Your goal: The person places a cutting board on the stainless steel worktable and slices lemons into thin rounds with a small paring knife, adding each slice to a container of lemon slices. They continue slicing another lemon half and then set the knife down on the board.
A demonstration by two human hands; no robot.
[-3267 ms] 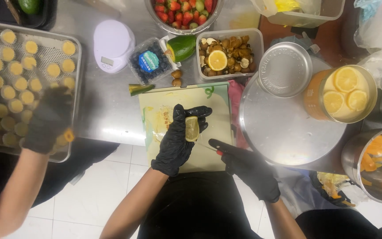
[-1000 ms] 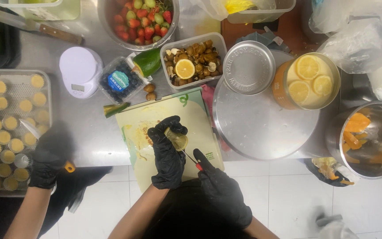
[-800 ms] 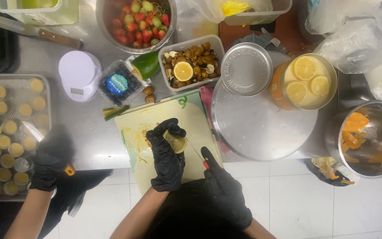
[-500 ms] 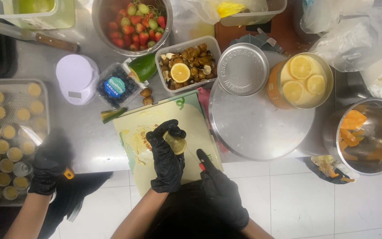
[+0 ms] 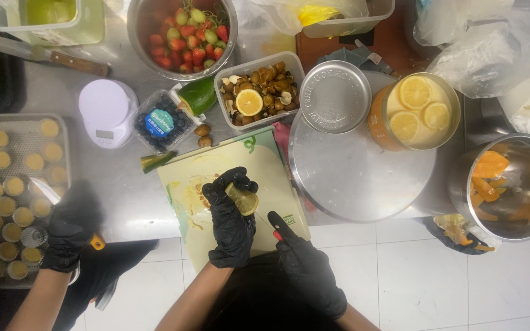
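My left hand (image 5: 230,214), in a black glove, holds a lemon piece (image 5: 242,199) down on the pale green cutting board (image 5: 199,178). My right hand (image 5: 307,270), also black-gloved, grips a small knife with a red handle (image 5: 276,233) whose thin blade points up-left to the lemon. Both hands are at the near edge of the steel counter.
A co-worker's gloved hand (image 5: 69,228) works at a tray of small yellow tarts (image 5: 7,184) on the left. Beyond the board are a tub of fruit scraps (image 5: 259,92), a blueberry punnet (image 5: 161,122), a scale (image 5: 107,110), a strawberry bowl (image 5: 182,37), a big round lid (image 5: 357,171) and a jar of lemon slices (image 5: 415,110).
Over the last second my hands stay on the lemon with the knife at it. The view has drifted slightly. Three seconds ago my right hand was lower, away from the lemon.
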